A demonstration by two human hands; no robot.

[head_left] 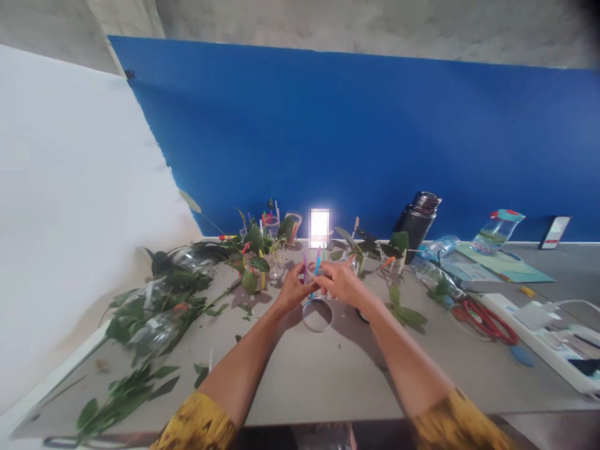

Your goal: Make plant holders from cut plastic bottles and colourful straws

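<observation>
Two large boards fill the top of my view: a blue board [328,137] runs behind the far edge of the grey table [304,387], and a white board [79,212] stands along its left side. To the left on the table, cut leafy stems [150,312] lie over clear plastic bottles [154,334]. To the right stand a black vacuum flask [416,222] and a clear jar with a teal lid [497,231], the jar on a green folder [497,264]. Nearer me lie a white power strip [529,331] and red-handled scissors [487,322], just beside it. Straight ahead, small glass beakers [276,262] hold leafy cuttings and coloured straws. My yellow patterned sleeves [197,425] end at my forearms, and both hands reach to the middle of the table, my left hand [293,289] and right hand [340,282] nearly meeting. My fingers [325,281] come together around a blue straw [317,264] and a purple straw [304,267], both upright, but I cannot tell whether they are clamped on them. A round clear glass dish [317,315] sits on the table just below my hands.
</observation>
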